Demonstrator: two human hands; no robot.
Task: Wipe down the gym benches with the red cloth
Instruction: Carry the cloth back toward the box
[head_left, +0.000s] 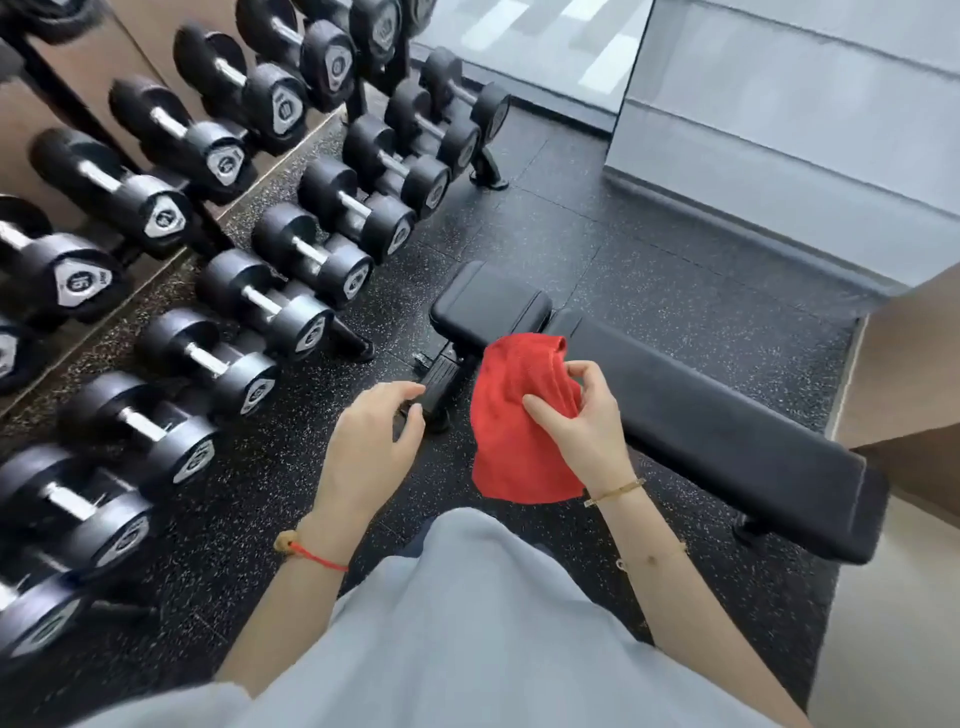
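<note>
A black padded gym bench (727, 431) lies flat on the dark rubber floor, its small seat pad (488, 306) at the far end and its long pad running toward the right. My right hand (582, 421) holds the red cloth (514, 436) bunched and hanging in the air, above the near side of the bench by the gap between the pads. My left hand (374, 436) hovers to the left of the cloth with its fingers apart and nothing in it, over the bench's foot frame (441, 379).
A two-tier rack of black dumbbells (291, 249) fills the left side, close to the bench's seat end. A grey wall base (779, 171) runs behind the bench. A beige wall corner (909, 374) stands at the right. My light grey shirt (467, 634) fills the bottom.
</note>
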